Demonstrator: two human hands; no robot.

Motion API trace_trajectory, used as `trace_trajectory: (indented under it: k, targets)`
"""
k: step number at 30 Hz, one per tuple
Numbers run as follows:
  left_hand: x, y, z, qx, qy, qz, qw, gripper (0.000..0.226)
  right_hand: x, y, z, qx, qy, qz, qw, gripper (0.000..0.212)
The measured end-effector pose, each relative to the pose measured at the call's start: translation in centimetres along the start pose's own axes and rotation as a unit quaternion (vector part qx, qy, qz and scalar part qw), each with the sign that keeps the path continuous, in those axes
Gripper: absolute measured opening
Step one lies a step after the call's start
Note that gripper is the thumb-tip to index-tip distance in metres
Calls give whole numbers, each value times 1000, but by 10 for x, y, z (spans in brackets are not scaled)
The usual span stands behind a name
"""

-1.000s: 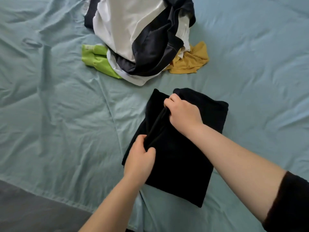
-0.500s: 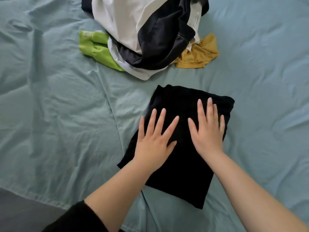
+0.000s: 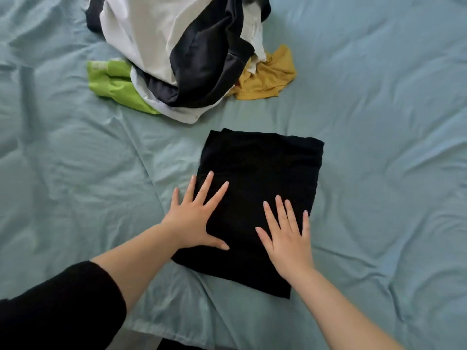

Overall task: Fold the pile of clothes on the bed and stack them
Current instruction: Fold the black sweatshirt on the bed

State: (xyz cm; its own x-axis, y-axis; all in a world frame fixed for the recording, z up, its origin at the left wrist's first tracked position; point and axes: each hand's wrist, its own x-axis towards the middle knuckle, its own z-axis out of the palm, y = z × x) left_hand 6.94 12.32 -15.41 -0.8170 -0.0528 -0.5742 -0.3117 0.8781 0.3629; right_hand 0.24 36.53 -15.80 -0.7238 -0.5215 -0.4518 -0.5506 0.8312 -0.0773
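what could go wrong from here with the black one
The left hand and right hand press flat on the folded black garment; smoothing too hard could shift its layers or bunch the wrinkled sheet. The loose pile sits behind it and might slump onto it when the next piece is pulled.

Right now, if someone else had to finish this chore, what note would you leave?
Left hand: open, flat on the left edge of the folded black cloth garment.
Right hand: open, flat on its near right part.
The garment lies on the pale blue bed sheet, in front of the unfolded pile of white and dark clothes; a lime green piece and a mustard yellow piece stick out of it.
Done: one garment folded.
Left: fold the pile, stack everything.
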Motion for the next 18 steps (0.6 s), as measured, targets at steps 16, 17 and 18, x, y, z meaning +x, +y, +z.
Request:
trace_trajectory:
  k: [16,17,18]
  targets:
    - [15,42,-28,-520,92,-242,814,74,-1,34,-26,656,-18,280,701,54]
    - [10,51,-29,-529,107,-224,812,63,-5,37,-33,644,-3,276,714,56]
    - [7,62,-30,-537,126,-207,808,52,-8,42,-41,633,23,264,728,54]
